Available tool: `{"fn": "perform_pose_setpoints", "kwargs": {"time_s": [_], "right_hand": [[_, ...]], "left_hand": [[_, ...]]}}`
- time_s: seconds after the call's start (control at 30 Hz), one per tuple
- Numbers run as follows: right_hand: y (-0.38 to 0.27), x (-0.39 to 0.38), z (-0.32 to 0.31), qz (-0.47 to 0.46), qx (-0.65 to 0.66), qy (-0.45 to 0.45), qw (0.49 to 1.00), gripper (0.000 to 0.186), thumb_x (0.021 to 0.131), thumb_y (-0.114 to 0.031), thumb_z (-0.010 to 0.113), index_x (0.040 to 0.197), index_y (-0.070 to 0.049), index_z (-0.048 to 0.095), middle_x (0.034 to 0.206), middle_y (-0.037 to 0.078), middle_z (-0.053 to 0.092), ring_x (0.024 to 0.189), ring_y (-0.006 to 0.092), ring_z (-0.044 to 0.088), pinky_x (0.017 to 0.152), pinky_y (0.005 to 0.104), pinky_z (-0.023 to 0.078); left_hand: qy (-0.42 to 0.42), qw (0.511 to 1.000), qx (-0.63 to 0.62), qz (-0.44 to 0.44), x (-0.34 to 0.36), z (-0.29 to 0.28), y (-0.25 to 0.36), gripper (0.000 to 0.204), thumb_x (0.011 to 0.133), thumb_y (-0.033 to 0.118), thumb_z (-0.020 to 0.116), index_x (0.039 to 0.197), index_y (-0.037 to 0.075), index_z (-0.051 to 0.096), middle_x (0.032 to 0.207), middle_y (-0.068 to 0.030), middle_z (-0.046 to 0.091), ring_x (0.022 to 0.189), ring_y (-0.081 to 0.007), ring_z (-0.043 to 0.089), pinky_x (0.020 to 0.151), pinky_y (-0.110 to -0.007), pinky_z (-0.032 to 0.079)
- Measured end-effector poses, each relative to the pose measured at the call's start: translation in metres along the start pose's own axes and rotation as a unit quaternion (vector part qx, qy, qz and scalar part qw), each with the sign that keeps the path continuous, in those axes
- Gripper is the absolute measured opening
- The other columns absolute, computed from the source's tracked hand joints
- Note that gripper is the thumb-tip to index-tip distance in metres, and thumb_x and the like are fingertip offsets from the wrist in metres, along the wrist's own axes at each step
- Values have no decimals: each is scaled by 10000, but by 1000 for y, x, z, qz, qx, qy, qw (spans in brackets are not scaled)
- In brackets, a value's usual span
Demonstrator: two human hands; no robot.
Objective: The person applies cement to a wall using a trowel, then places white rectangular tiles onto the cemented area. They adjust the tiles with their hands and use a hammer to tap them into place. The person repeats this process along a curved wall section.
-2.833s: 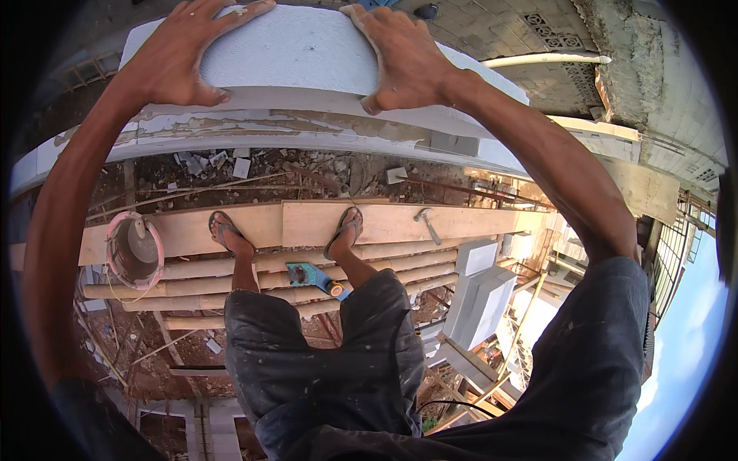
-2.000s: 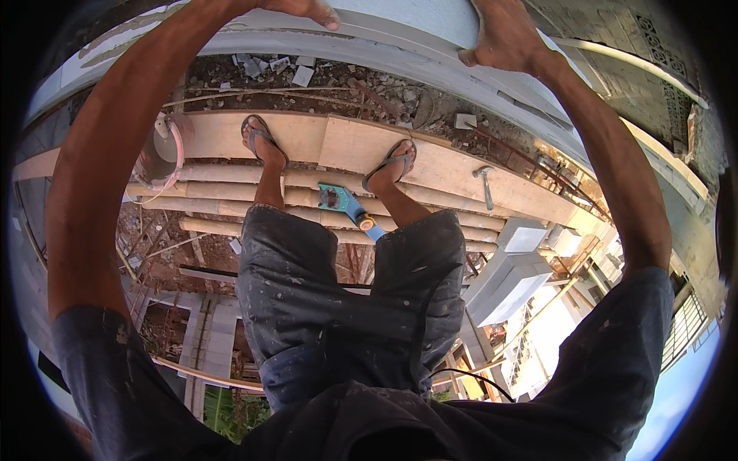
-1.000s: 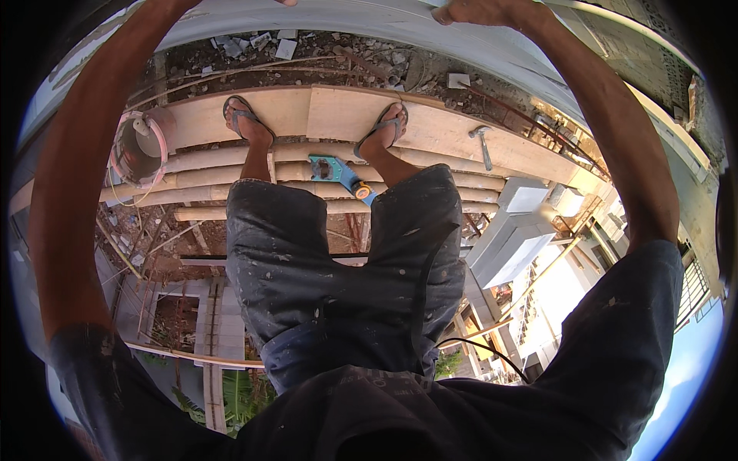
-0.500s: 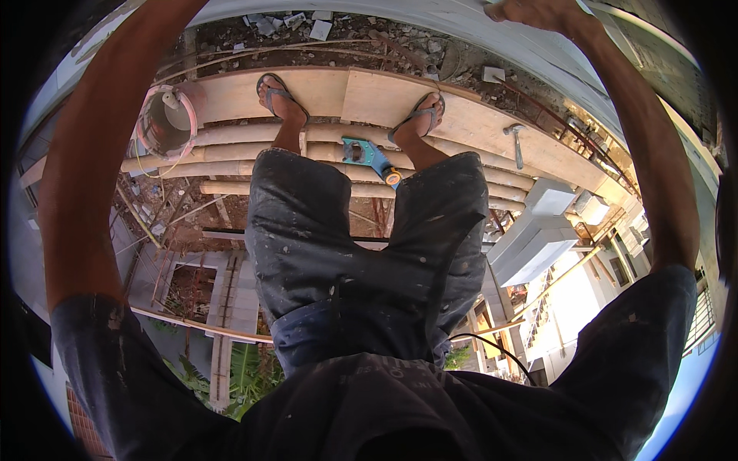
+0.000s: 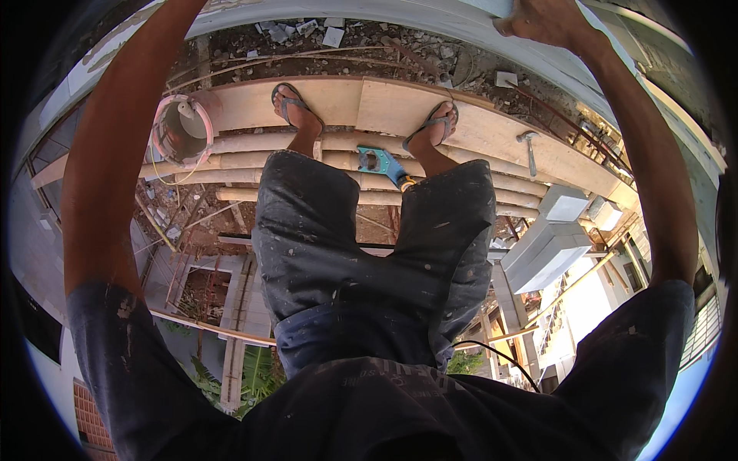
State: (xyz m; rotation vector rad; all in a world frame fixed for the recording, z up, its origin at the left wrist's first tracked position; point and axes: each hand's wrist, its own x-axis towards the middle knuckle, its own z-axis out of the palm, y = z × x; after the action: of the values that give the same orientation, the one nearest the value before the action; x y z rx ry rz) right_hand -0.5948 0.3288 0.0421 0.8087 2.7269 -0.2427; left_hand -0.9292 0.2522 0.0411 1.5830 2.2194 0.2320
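Note:
My right hand (image 5: 542, 23) is at the top edge of the view, against the pale wall (image 5: 461, 42). Its thumb side points left, while the other fingers are mostly cut off, so I cannot make out a grip. My left forearm (image 5: 123, 131) stretches up past the upper left edge, and the hand on it is out of the picture. Below, between my feet, a teal-handled hand saw (image 5: 382, 163) lies across bamboo poles (image 5: 231, 160). A yellow-orange round thing, partly behind my knee, is beside the saw. A claw hammer (image 5: 530, 152) rests on the planks to the right.
I stand in sandals on wooden planks (image 5: 400, 107) laid along the poles. A pink-rimmed bucket (image 5: 209, 127) stands left of my feet. Grey-white blocks (image 5: 547, 250) are stacked at right. Rubble (image 5: 307, 31) lies on lower ground by the wall. Gaps between poles show a drop.
The view has shifted, so planks, feet and tools appear slightly lower and further right. More of my right hand shows at the top edge. My knee covers more of the yellow-orange thing.

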Motion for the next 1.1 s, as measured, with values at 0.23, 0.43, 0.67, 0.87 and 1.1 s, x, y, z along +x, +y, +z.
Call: {"fn": "perform_pose_setpoints", "kwargs": {"time_s": [0.23, 0.43, 0.67, 0.87, 1.1], "right_hand": [[-6, -13, -26, 8, 8, 4, 1000, 1113, 596, -300, 789, 1487, 58, 225, 1363, 325, 408, 1289, 431, 402, 1124, 509, 302], [-7, -12, -30, 36, 39, -47, 997, 1073, 600, -265, 778, 1478, 59, 254, 1371, 304, 416, 1316, 409, 391, 1127, 499, 308], [6, -176, -5, 166, 371, 290, 866, 352, 809, 3, 562, 1158, 32, 599, 967, 111, 615, 850, 169, 578, 802, 296, 489], [-5, -355, 268, 590, 543, 192, 566, 171, 816, -15, 548, 945, 1, 659, 809, 63, 664, 737, 134, 609, 707, 274, 494], [43, -390, 508, 732, 287, -72, 614, 678, 767, -38, 590, 1402, 26, 357, 1312, 276, 487, 1194, 450, 521, 985, 487, 474]], "left_hand": [[-118, 992, -36, 0, 30, -15, -11, 707, 974, 590, 435, 1221, -51, 602, 1236, -296, 599, 1165, -390, 578, 1009, -469, 428], [40, 998, -42, 29, 35, 35, -29, 607, 917, 561, 535, 1145, 11, 652, 1126, -270, 649, 1075, -404, 614, 937, -471, 455], [32, 996, 58, 55, 47, 12, -73, 910, 883, 797, 372, 1166, -8, 688, 949, -292, 690, 972, -415, 663, 909, -464, 480], [9, 998, -14, 56, 42, 1, -86, 789, 967, 664, 417, 1103, -74, 660, 927, -186, 673, 901, -254, 598, 914, -389, 444], [145, 988, 46, -13, 40, -34, -139, 643, 1018, 559, 418, 1114, -43, 620, 1013, -117, 556, 991, -192, 497, 988, -334, 361]]}}
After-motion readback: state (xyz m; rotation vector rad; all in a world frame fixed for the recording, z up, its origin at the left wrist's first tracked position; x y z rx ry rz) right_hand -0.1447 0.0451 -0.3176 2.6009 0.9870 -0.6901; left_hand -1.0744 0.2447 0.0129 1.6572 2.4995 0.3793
